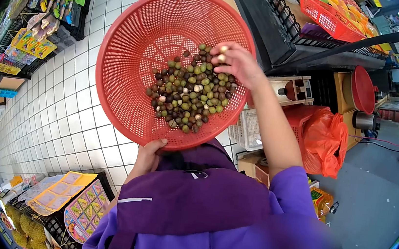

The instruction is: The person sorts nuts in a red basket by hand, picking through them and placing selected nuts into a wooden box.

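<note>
A large round red plastic basket with mesh walls is in front of my body, tilted toward me. Small round green and brown fruits or nuts lie in a heap in its lower right part, a few of them pale. My left hand grips the near rim, its thumb over the edge. Over the right side of the heap is my right hand, its fingers curled around two pale round pieces. I cannot tell exactly what kind they are.
Produce shelving with a red crate stands at upper right. Orange-red plastic bags hang beside a white crate. Goods racks line the left, with durians at lower left. White floor tiles run between.
</note>
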`<action>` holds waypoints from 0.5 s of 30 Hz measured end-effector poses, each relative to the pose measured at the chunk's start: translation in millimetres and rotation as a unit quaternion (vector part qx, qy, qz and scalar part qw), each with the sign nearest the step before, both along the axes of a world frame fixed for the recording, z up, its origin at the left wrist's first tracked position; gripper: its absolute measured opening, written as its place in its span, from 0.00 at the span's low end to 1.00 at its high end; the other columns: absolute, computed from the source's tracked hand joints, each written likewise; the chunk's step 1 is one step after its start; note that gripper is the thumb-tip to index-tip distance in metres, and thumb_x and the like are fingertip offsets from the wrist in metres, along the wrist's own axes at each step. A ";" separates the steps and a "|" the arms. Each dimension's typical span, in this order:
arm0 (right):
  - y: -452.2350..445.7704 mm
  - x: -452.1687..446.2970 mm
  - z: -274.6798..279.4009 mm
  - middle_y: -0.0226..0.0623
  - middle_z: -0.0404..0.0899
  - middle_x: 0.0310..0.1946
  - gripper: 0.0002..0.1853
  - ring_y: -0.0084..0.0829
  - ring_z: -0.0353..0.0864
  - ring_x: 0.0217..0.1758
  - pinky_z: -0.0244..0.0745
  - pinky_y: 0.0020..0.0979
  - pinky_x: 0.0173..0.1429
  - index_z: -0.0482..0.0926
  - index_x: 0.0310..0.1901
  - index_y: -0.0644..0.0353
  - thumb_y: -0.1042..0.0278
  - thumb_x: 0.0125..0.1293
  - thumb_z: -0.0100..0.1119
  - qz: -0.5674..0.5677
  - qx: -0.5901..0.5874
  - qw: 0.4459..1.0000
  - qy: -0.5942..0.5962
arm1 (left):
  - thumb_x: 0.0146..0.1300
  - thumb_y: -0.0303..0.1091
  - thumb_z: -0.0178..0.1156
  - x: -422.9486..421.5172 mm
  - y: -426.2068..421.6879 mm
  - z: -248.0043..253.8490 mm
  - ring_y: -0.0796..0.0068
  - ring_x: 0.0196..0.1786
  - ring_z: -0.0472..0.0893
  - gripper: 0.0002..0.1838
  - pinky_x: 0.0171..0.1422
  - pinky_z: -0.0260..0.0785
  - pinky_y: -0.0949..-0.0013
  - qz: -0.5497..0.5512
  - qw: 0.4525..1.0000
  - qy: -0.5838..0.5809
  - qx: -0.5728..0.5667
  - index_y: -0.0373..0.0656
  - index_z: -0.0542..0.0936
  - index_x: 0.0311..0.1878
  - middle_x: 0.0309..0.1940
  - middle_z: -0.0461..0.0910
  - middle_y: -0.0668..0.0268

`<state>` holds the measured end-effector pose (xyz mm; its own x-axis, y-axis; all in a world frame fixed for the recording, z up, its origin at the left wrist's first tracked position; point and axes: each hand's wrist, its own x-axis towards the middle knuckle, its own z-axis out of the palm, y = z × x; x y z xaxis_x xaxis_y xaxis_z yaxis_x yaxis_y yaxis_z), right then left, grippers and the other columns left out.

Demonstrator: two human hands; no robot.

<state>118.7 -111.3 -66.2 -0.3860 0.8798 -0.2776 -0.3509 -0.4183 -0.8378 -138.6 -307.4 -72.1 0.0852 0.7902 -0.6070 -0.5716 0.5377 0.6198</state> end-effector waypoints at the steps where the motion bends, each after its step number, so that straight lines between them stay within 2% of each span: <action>1: -1.3 8.0 8.2 0.40 0.74 0.43 0.14 0.33 0.77 0.44 0.77 0.34 0.47 0.69 0.48 0.59 0.71 0.60 0.47 -0.014 -0.002 0.999 0.048 | 0.50 0.21 0.52 -0.2 0.2 -2.2 0.65 0.48 0.75 0.24 0.54 0.68 0.64 0.009 1.000 -0.001 0.007 0.32 0.64 0.53 0.46 0.73 0.57; 4: -0.4 9.7 15.1 0.39 0.77 0.41 0.12 0.30 0.78 0.42 0.77 0.29 0.41 0.73 0.45 0.61 0.71 0.61 0.44 -0.074 -0.008 0.995 0.072 | 0.50 0.21 0.53 -1.5 1.1 -4.6 0.64 0.48 0.75 0.25 0.55 0.69 0.64 0.013 1.000 0.003 0.013 0.32 0.63 0.54 0.47 0.72 0.57; 5: 0.7 6.2 19.9 0.39 0.78 0.38 0.11 0.32 0.79 0.41 0.76 0.30 0.40 0.75 0.41 0.60 0.70 0.60 0.45 -0.049 0.017 0.986 -0.160 | 0.50 0.21 0.53 -2.1 1.3 -5.0 0.65 0.49 0.75 0.25 0.54 0.70 0.64 0.010 1.000 0.009 0.010 0.32 0.62 0.55 0.47 0.72 0.57; 6: 0.7 2.3 22.3 0.38 0.79 0.35 0.10 0.33 0.79 0.40 0.75 0.32 0.38 0.77 0.37 0.60 0.69 0.59 0.46 -0.021 0.039 0.923 -0.383 | 0.50 0.21 0.53 -2.4 1.1 -5.6 0.65 0.49 0.75 0.25 0.54 0.70 0.64 0.008 1.000 0.010 0.010 0.32 0.62 0.55 0.47 0.72 0.57; 7: -1.3 -2.2 17.4 0.38 0.79 0.35 0.10 0.33 0.79 0.40 0.75 0.32 0.38 0.77 0.37 0.60 0.69 0.59 0.46 -0.023 0.038 0.923 -0.383 | 0.50 0.21 0.53 -2.7 0.7 -6.4 0.65 0.49 0.75 0.26 0.54 0.70 0.65 0.007 1.000 0.008 0.003 0.32 0.62 0.55 0.47 0.72 0.57; 8: -5.7 -7.0 7.0 0.39 0.79 0.32 0.09 0.36 0.79 0.37 0.74 0.35 0.38 0.78 0.33 0.61 0.67 0.57 0.48 0.003 0.178 0.807 -0.563 | 0.50 0.21 0.53 -3.2 -0.4 -7.4 0.65 0.49 0.75 0.26 0.54 0.70 0.65 0.005 1.000 0.006 -0.004 0.32 0.62 0.55 0.48 0.72 0.57; 9: -8.4 -11.8 -2.1 0.40 0.79 0.29 0.10 0.39 0.79 0.35 0.73 0.38 0.38 0.78 0.28 0.62 0.65 0.55 0.51 0.029 0.306 0.638 -0.706 | 0.50 0.21 0.53 -5.2 -1.1 -9.9 0.65 0.49 0.75 0.26 0.54 0.70 0.65 0.003 1.000 0.005 -0.004 0.32 0.62 0.55 0.48 0.72 0.57; 10: -7.4 -15.0 -8.3 0.45 0.78 0.30 0.12 0.44 0.78 0.36 0.73 0.43 0.41 0.78 0.29 0.63 0.61 0.52 0.54 0.054 0.290 0.629 -0.719 | 0.50 0.20 0.53 -7.3 -2.2 -13.9 0.65 0.49 0.75 0.26 0.54 0.70 0.65 -0.005 1.000 0.000 -0.008 0.32 0.62 0.55 0.48 0.72 0.57; 11: -8.4 -14.7 -11.8 0.45 0.78 0.30 0.12 0.44 0.78 0.36 0.73 0.43 0.41 0.78 0.29 0.63 0.61 0.52 0.54 0.054 0.290 0.629 -0.719 | 0.50 0.20 0.52 -8.5 -3.0 -15.8 0.65 0.49 0.75 0.26 0.54 0.70 0.65 -0.012 1.000 -0.005 -0.013 0.33 0.61 0.56 0.48 0.72 0.57; 13: -17.1 -18.2 -9.8 0.45 0.78 0.30 0.13 0.43 0.79 0.36 0.73 0.42 0.41 0.77 0.30 0.62 0.60 0.52 0.54 0.123 0.266 0.629 -0.720 | 0.50 0.20 0.52 -3.2 -2.5 -8.1 0.65 0.49 0.75 0.26 0.54 0.70 0.65 0.001 1.000 0.002 -0.003 0.33 0.62 0.56 0.48 0.72 0.57; 15: -25.0 -20.5 -13.5 0.45 0.78 0.30 0.13 0.43 0.79 0.36 0.73 0.42 0.41 0.76 0.31 0.62 0.59 0.51 0.56 0.112 0.275 0.632 -0.716 | 0.50 0.20 0.52 -1.4 -3.1 -6.0 0.65 0.49 0.75 0.26 0.54 0.70 0.65 0.011 1.000 0.007 0.007 0.33 0.62 0.56 0.48 0.72 0.57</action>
